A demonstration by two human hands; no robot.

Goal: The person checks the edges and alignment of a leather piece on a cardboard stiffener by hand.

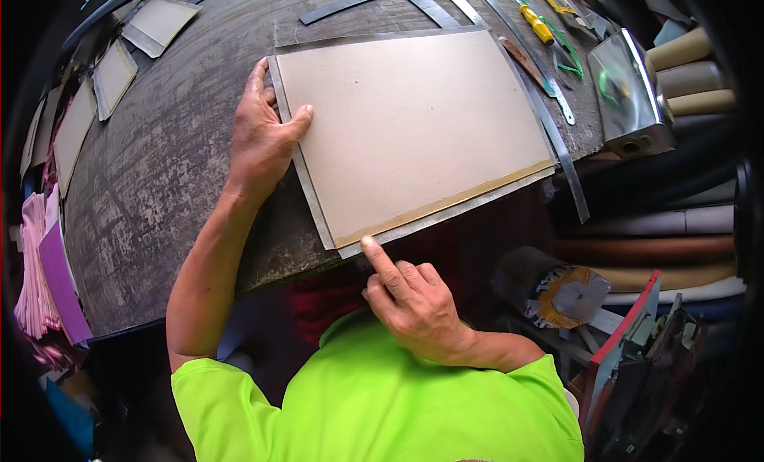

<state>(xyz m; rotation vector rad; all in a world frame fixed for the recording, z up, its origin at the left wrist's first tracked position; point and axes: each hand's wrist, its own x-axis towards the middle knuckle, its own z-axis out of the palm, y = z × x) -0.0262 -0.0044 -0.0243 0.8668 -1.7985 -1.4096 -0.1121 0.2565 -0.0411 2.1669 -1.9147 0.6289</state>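
A tan rectangular board [414, 128] lies on a slightly larger grey sheet [312, 198] at the near edge of the dark worktable [159, 183]. My left hand [261, 136] rests flat on the board's left edge, thumb on top of the board, pressing it down. My right hand [414, 303] is below the table edge, its index finger stretched out and touching the near edge of the board and grey sheet; the other fingers are curled. A glossy yellowish strip runs along the board's near edge.
Metal rulers and strips [549, 120] lie right of the board, with a yellow-handled tool [537, 24] and a metal can [633, 96] beyond. Grey board pieces [111, 76] sit at the table's far left. Rolls of material [676, 247] are stacked on the right, pink sheets [48, 279] on the left.
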